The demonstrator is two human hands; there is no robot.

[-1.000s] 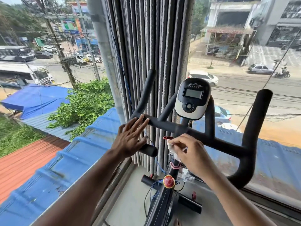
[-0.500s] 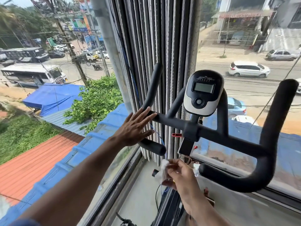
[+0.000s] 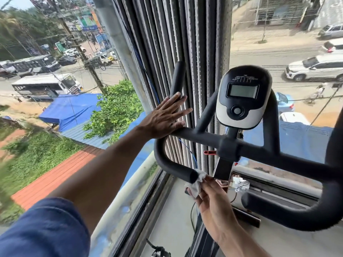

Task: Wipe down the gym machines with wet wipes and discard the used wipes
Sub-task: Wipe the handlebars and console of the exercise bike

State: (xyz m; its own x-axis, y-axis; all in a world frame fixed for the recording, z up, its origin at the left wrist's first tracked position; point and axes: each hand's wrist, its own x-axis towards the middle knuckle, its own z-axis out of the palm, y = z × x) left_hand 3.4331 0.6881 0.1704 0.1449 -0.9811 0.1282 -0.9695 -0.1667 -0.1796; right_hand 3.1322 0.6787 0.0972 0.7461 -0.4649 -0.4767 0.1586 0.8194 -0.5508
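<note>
The left hand lies flat with straight, spread fingers on the black handlebar of the exercise bike, at the bend where the left grip rises. Below it and nearer the person, the right hand pinches a crumpled white wet wipe against the rounded end of the lower left grip. Just right of the left hand, the bike's display console stands above the bar's centre clamp, with grey vertical blinds behind
</note>
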